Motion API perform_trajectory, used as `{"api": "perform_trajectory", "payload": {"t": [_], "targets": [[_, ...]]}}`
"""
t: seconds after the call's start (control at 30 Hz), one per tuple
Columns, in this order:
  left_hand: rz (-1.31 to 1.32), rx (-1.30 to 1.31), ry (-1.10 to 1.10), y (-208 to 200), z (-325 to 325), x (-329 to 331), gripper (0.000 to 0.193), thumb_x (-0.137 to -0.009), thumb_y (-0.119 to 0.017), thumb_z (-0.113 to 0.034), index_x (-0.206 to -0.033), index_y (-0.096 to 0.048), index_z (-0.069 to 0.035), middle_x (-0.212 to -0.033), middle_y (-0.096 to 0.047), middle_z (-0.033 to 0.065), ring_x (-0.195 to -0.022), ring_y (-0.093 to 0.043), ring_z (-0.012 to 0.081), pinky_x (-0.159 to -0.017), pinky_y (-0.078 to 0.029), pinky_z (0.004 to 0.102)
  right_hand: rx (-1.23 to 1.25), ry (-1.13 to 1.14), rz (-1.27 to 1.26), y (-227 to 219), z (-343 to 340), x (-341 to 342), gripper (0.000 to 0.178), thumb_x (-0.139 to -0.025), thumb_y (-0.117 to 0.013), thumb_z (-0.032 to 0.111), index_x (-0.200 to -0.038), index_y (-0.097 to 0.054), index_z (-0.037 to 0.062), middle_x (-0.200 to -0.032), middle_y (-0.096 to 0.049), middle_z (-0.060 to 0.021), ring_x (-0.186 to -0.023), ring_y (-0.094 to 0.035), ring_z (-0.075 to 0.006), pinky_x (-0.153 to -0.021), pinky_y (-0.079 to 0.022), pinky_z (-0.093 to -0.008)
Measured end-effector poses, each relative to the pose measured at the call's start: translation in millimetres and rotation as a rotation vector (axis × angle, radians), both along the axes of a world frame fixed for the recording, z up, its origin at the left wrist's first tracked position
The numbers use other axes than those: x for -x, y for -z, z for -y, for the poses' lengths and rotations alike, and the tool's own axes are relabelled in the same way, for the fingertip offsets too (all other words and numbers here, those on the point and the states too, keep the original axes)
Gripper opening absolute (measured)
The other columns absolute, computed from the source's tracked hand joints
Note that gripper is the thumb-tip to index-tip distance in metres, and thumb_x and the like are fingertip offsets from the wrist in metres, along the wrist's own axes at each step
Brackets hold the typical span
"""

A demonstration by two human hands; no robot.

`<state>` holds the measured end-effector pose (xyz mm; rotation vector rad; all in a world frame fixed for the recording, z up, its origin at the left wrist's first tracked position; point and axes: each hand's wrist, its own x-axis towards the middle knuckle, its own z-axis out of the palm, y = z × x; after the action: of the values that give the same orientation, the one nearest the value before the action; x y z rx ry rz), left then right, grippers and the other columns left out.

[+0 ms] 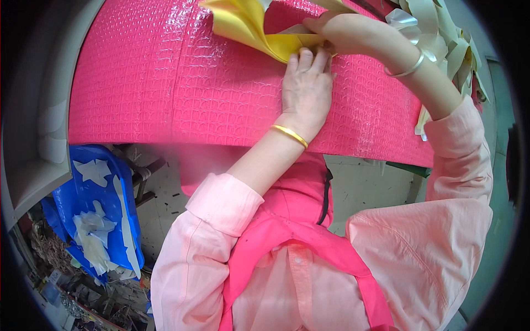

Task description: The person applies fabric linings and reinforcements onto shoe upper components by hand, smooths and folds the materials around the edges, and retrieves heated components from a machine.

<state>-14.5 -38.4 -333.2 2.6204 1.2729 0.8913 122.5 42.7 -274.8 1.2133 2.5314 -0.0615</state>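
Note:
A glossy yellow piece of flexible sheet material (243, 27) curls up from the pink table cover at the far side, its paler side showing in places. My left hand (307, 91), with a gold bangle at the wrist, reaches up to the near edge of this piece. Its fingers lie close together and press on that edge, the fingertips partly hidden. Just beyond and to the right, my right hand (345, 34) bends in from the right, a silver bangle on its wrist. Its closed fingers pinch the same piece; their tips are mostly out of sight behind the hand.
The bright pink, grid-textured cover (121, 94) spreads over the work surface. Pale and greenish strips (461, 58) hang in a bunch at the far right. Below left, a blue plastic basin (124, 220) holds cream-coloured scraps (94, 229). A grey panel (49, 182) borders the left.

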Motion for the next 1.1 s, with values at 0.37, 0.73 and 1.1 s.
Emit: {"api": "perform_trajectory", "payload": {"t": [0.37,0.73,1.1], "targets": [[-0.147,-0.141,-0.034,-6,-6,-19,0.031,-0.067,-0.050,-0.016,-0.093,-0.059,-0.001,-0.098,-0.050,0.0069,-0.094,-0.043,0.0248,-0.086,-0.033,0.0344,0.420,0.816,-0.753,-61,4,-15,0.039,-0.068,-0.065,0.019,-0.101,-0.052,0.0010,-0.091,-0.059,-0.0091,-0.077,-0.057,-0.0167,-0.063,-0.046,-0.0265],[-0.367,-0.516,0.404,-22,-39,-9,0.010,-0.060,-0.051,-0.012,-0.062,-0.060,-0.008,-0.070,-0.049,0.0027,-0.075,-0.048,0.0140,-0.074,-0.035,0.0256,0.124,0.287,-0.401,-24,34,-50,0.037,-0.069,-0.055,0.001,-0.106,-0.050,0.0027,-0.090,-0.056,-0.0177,-0.085,-0.054,-0.0307,-0.074,-0.043,-0.0358],[-0.282,-0.370,0.314,-14,-37,-6,0.016,-0.067,-0.051,-0.010,-0.080,-0.057,-0.004,-0.072,-0.043,0.0012,-0.073,-0.046,0.0121,-0.070,-0.036,0.0256,-0.006,0.303,-0.240,-20,21,-35,0.023,-0.066,-0.062,0.009,-0.084,-0.052,-0.0014,-0.077,-0.056,-0.0170,-0.076,-0.055,-0.0308,-0.066,-0.044,-0.0371]]}}
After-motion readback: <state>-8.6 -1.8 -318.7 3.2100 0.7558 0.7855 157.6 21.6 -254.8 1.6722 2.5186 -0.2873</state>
